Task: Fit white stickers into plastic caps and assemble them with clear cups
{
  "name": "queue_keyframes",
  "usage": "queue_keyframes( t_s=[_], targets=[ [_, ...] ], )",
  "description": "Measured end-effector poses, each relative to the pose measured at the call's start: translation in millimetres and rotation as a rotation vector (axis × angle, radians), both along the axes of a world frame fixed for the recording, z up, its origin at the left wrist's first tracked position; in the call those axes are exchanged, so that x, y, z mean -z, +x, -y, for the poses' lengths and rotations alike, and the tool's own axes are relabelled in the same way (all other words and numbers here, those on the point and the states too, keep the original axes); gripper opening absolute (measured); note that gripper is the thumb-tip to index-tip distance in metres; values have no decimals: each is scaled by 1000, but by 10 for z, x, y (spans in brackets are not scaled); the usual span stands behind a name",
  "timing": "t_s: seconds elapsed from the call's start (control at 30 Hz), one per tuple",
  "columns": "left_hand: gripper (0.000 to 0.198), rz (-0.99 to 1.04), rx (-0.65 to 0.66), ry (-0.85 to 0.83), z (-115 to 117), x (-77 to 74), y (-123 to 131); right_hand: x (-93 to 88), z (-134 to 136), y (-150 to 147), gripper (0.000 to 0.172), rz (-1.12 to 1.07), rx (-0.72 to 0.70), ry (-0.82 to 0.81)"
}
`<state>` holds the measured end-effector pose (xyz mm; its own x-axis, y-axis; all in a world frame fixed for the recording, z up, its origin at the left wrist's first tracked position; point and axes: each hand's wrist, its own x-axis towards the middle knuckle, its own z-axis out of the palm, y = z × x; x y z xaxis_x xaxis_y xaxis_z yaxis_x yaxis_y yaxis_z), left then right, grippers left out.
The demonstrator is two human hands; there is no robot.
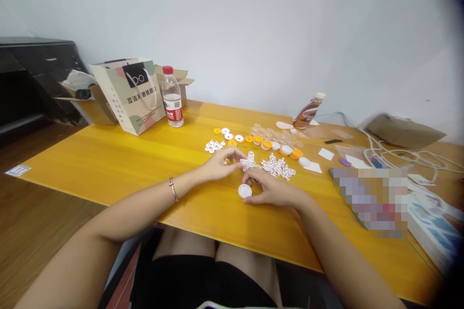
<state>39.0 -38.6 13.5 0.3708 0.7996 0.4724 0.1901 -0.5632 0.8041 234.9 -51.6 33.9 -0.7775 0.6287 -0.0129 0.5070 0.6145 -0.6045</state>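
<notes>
My right hand (270, 189) holds a white round disc (245, 191) between thumb and fingers, low over the table near its front edge. With fingertips and thumb drawn together, my left hand (220, 164) pinches at a white openwork piece (249, 161) on the edge of a small group. The tips partly cover what they grip. More white openwork pieces (278, 167) lie in a heap just beyond my right hand. Several small white parts (214, 145) are spread behind my left hand. A row of round pieces, among them an orange disc (266, 145) and a white ring (239, 138), runs behind both hands.
Clear plastic cups (268, 131) lie behind the row. At the left stand a paper bag (136, 101) and a water bottle (172, 101); a brown drink bottle (308, 112) leans at the back. To the right are a blurred-out flat device (373, 203), white cables (398, 154) and cards (326, 154).
</notes>
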Motion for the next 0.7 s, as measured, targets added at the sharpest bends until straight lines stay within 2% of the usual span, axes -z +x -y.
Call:
queue_keyframes(
  t_s=[0.23, 0.53, 0.7],
  targets=[
    [14, -293, 212, 45, 43, 13, -31, 118, -102, -61, 23, -76, 112, 28],
    [17, -369, 212, 92, 0, 39, -62, 135, -149, -30, 37, -67, 68, 23],
    [16, -401, 202, 119, 24, 17, -56, 137, -149, -27, 24, -54, 69, 27]
  ],
)
